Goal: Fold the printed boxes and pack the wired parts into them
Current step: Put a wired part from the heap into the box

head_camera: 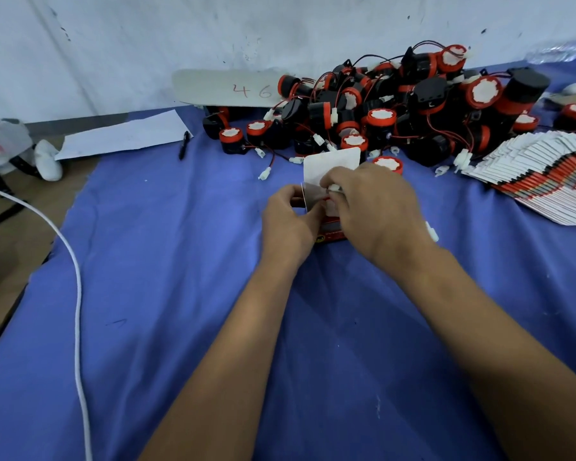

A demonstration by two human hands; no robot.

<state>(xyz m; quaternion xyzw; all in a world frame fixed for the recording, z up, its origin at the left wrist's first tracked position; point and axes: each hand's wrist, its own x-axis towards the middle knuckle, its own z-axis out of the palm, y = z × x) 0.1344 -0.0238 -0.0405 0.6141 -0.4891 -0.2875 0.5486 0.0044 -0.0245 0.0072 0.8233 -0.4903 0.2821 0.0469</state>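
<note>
Printed box [330, 227] upright between hands, left [288, 216], right [376, 211]

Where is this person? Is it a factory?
Probably a small packing workshop. A big pile of wired parts sits by a stack of flat boxes, and both hands fill one box.

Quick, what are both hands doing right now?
Left hand: grips the printed box.
Right hand: pinches a white connector at the box's open top.

Even, cool, fairly bright light from above; soft shadow under forearms on blue cloth [180, 261]. No glare. Wide-angle bends edges; corners soft, hands w/ slight motion blur.
</note>
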